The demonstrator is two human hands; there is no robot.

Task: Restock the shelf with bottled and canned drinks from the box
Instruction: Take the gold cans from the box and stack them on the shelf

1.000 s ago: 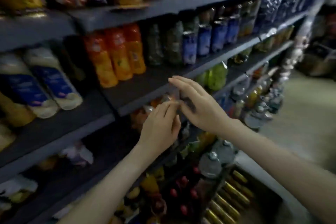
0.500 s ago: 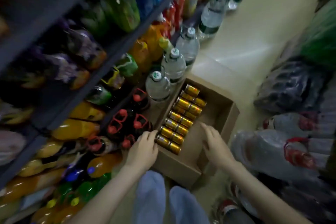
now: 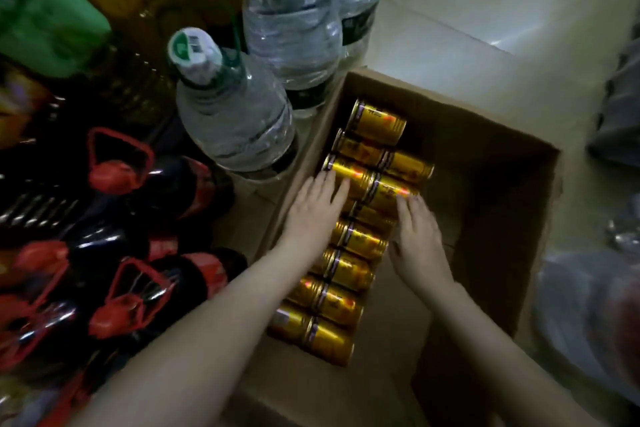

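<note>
An open cardboard box (image 3: 491,156) stands on the floor below me. Several gold cans (image 3: 349,270) lie on their sides in it, in a double row along its left wall. My left hand (image 3: 313,208) lies flat on the left cans in the middle of the row, fingers straight. My right hand (image 3: 417,232) rests on the right end of the same cans, fingers extended along them. Both hands touch the cans and neither has lifted one.
Large clear water bottles (image 3: 235,107) stand just left of the box. Dark soda bottles with red caps and carry handles (image 3: 117,170) crowd the lower left. Plastic-wrapped bottle packs (image 3: 588,315) lie at the right. Pale floor (image 3: 485,10) shows beyond the box.
My view dropped from the shelf to the box. Both hands came down from the shelf edge, moved in over the box and now lie on the gold cans.
</note>
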